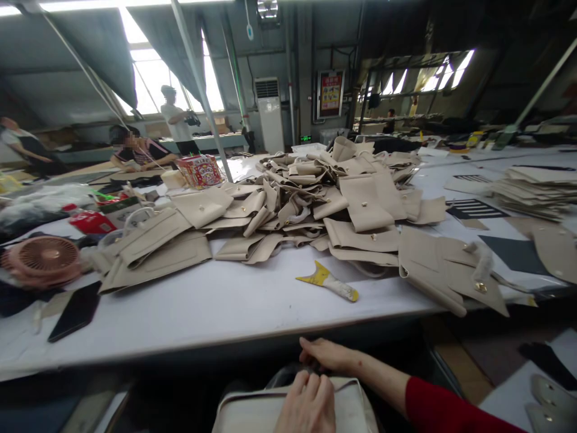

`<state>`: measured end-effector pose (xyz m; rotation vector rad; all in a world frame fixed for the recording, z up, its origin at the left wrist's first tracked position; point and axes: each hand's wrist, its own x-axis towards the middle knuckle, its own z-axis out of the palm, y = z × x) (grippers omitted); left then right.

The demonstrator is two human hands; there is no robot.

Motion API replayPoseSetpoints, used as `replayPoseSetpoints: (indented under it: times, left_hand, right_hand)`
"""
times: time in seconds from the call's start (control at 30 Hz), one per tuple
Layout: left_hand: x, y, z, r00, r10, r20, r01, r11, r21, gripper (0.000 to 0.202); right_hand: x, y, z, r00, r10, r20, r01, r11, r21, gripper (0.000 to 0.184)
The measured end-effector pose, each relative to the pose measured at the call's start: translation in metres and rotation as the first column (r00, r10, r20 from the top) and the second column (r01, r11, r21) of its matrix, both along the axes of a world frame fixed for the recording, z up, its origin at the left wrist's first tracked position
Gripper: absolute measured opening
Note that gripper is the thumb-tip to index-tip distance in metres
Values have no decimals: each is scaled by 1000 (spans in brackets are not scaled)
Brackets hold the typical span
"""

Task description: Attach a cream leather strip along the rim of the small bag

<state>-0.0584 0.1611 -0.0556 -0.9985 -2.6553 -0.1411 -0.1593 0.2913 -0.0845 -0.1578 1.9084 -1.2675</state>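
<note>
Cream bag-like piece [250, 415] lies below the counter [180, 331] edge; the left hand [306, 406] rests on it, fingers bent together; the right hand [328, 356], fingers curled, is near its far rim; any grip I cannot tell; steadying that rim should help.

A plain, deep-red sleeve [444, 406] fills the lower right of the frame, its edge stopping well short of the wrist on a bare right forearm [385, 382] marked by one small spot [359, 363]. The right hand [329, 356] and left hand [309, 404], lower centre, are ungloved.
</note>
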Motion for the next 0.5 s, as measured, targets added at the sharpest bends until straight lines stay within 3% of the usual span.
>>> replayPoseSetpoints:
  times: [0.17,0.3,0.37,0.4,0.43,0.5]
  left_hand:
    - [7,5,3,998,47,51,-50,996,67,19]
    - [7,-8,37,978,-21,205,-18,982,188,13]
    - [-2,-33,58,891,-47,451,-118,936,331,17]
    - [-9,-51,65,806,-26,591,-256,885,389,23]
    - [-16,-71,69,668,-8,744,-433,810,397,25]
    - [-28,-113,65,532,65,844,-605,727,325,26]
  right_hand:
    - [4,-21,30,998,29,-56,-27,999,26,68]
    - [15,-34,37,978,83,-191,-55,988,147,66]
    - [19,-36,39,953,147,-266,-101,978,180,64]
    - [21,-36,41,936,179,-304,-124,974,190,63]
    - [22,-36,43,918,207,-339,-144,969,199,62]
    - [26,-37,48,888,248,-387,-166,959,231,59]
